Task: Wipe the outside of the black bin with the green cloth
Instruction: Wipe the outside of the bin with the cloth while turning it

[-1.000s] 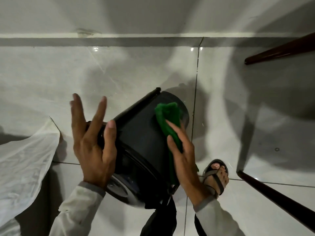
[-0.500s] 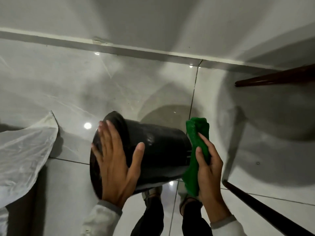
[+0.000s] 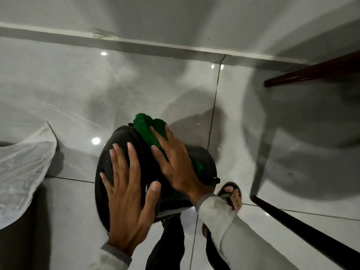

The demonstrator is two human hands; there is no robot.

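Note:
The black bin (image 3: 202,158) is held up off the floor, tipped on its side, its wide end to the left and its narrow end to the right. My left hand (image 3: 128,193) lies flat over the wide end, fingers spread, thumb hooked on the side wall. The green cloth (image 3: 150,131) is draped over the upper side of the bin. My right hand (image 3: 175,162) presses flat on the cloth, fingers pointing up and left. Part of the cloth shows again below my palm near the bin's right side.
A white plastic sheet (image 3: 21,172) lies at the left on the glossy tiled floor (image 3: 78,90). Dark wooden furniture legs stand at the upper right (image 3: 311,72) and lower right (image 3: 303,227). My sandalled foot (image 3: 232,195) is under the bin. The wall base runs across the top.
My right hand has slid the cloth from the bin's right end up over its top toward the wide end. The bin has turned a little under my left hand.

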